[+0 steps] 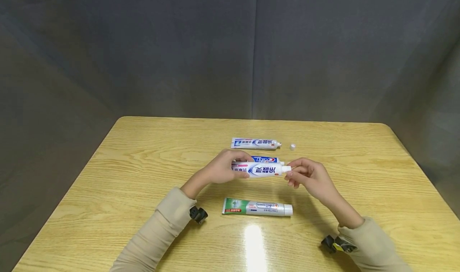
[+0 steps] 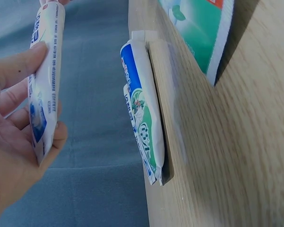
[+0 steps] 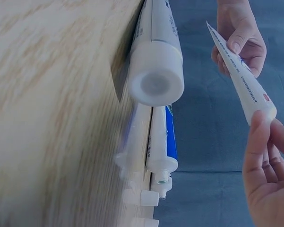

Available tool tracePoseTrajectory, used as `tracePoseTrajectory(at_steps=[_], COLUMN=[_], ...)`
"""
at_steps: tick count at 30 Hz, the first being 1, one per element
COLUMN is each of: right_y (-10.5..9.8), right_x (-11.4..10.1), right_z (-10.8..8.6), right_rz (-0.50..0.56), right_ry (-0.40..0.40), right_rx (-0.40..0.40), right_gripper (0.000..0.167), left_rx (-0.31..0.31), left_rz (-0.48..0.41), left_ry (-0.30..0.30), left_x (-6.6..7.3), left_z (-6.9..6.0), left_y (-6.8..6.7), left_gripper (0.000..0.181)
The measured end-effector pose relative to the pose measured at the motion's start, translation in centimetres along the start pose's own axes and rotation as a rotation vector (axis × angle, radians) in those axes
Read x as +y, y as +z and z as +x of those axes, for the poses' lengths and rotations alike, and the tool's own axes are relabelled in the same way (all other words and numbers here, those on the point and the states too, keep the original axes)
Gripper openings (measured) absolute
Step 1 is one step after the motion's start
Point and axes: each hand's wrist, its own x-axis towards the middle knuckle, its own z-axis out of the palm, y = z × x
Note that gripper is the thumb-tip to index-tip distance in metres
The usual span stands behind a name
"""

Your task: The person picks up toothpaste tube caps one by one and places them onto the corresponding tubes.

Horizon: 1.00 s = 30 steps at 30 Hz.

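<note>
My left hand [image 1: 222,167] grips a white toothpaste tube [image 1: 260,169] with blue lettering, held above the table with its nozzle end to the right. At that end my right hand [image 1: 316,179] pinches the white cap [image 1: 286,169] between thumb and fingers; in the right wrist view the fingertips cover it. Partly hidden behind the held tube lies a blue-and-white toothpaste tube [image 1: 265,159], its nozzle bare in the right wrist view. Farther back is another white toothpaste tube [image 1: 254,143], also uncapped. Nearer the person, a green-and-white toothpaste tube [image 1: 258,207] lies with its cap on.
A loose white cap [image 1: 292,146] stands to the right of the farthest tube. Low in the right wrist view, a loose cap [image 3: 149,198] appears near the bare nozzles. The wooden table [image 1: 143,164] ends at a grey curtain [image 1: 179,56].
</note>
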Motion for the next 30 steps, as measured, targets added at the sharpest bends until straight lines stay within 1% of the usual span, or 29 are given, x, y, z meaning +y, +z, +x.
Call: tracePoseTrajectory(at_steps=[7, 11, 14, 19, 24, 27, 30], right_y=[0.12, 0.23, 0.29, 0.25, 0.17, 0.11, 0.01], right_x=[0.06, 0.16, 0.18, 0.24, 0.26, 0.22, 0.20], right_z=[0.09, 0.13, 0.13, 0.11, 0.08, 0.05, 0.01], right_rz=[-0.052, -0.090, -0.097, -0.111, -0.089, -0.074, -0.079], right_ry=[-0.010, 0.002, 0.021, 0.052, 0.046, 0.043, 0.051], right_rx=[0.038, 0.069, 0.080, 0.077, 0.071, 0.066, 0.058], right_gripper=[0.012, 0.011, 0.011, 0.013, 0.016, 0.017, 0.017], left_rx=[-0.008, -0.008, -0.010, -0.017, -0.030, -0.048, -0.071], left_rz=[0.000, -0.003, 0.000, 0.006, 0.011, 0.020, 0.033], left_ry=[-0.003, -0.003, 0.001, 0.012, 0.032, 0.041, 0.030], left_x=[-0.02, -0.04, -0.12, -0.24, -0.39, -0.49, -0.56], left_z=[0.00, -0.02, 0.01, 0.02, -0.06, -0.19, -0.34], left_y=[0.09, 0.17, 0.21, 0.29, 0.34, 0.33, 0.36], left_gripper=[0.031, 0.031, 0.030, 0.031, 0.032, 0.037, 0.046])
